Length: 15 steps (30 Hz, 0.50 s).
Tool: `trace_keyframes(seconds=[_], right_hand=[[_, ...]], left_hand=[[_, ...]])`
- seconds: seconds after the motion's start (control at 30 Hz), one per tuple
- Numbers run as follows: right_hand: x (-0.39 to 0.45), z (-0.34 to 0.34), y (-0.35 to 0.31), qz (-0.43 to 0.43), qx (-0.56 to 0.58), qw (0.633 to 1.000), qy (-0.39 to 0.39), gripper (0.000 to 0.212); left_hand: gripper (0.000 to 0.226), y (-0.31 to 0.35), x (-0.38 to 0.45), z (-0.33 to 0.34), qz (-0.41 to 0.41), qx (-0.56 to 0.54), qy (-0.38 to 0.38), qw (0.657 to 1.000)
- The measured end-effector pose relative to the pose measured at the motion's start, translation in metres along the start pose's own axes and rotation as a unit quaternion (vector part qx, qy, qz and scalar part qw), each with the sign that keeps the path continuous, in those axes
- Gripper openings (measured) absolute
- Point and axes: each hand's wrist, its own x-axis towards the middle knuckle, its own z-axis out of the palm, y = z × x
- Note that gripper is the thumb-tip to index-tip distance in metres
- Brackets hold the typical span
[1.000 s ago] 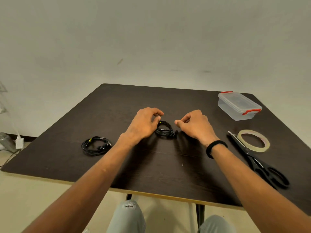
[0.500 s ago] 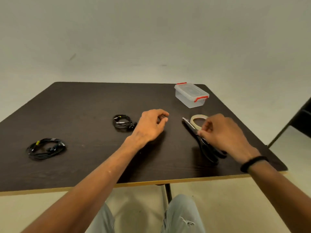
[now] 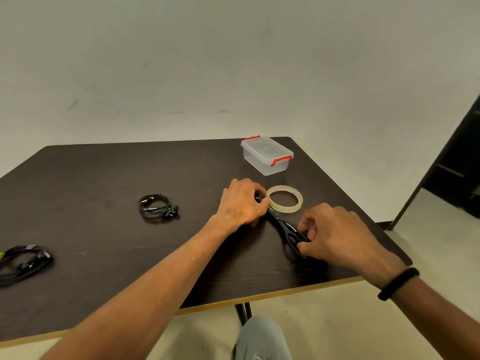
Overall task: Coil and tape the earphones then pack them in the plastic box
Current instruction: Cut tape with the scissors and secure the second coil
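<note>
Two coils of black earphones lie on the dark table (image 3: 104, 178): one coiled set (image 3: 157, 206) left of centre, another coiled set (image 3: 22, 262) at the far left edge. A clear tape roll (image 3: 285, 202) lies flat near the right side, and my left hand (image 3: 242, 202) pinches its near-left rim. Black scissors (image 3: 288, 227) lie just in front of the roll. My right hand (image 3: 335, 235) is closed around their handles. The clear plastic box (image 3: 267, 155) with red clips stands shut at the back right.
The table's front edge (image 3: 272, 294) runs close below my right hand, and its right corner is near my wrist. A dark door or cabinet (image 3: 457, 162) stands on the right. My knees show under the table.
My view swung right. My left hand left the middle earphone coil and moved to the tape roll. My right hand slid down onto the scissors' handles.
</note>
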Motion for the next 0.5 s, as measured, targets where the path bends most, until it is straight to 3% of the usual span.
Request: trace_keyframes(seconds=[0.13, 0.5], right_hand=[[0.003, -0.016, 0.004, 0.0, 0.072, 0.995, -0.067, 0.037], [0.022, -0.019, 0.02, -0.067, 0.1, 0.982, -0.145, 0.062]], left_hand=[[0.022, 0.013, 0.003, -0.003, -0.051, -0.028, 0.0, 0.998], [0.015, 0.023, 0.006, 0.001, -0.103, -0.016, 0.027, 0.994]])
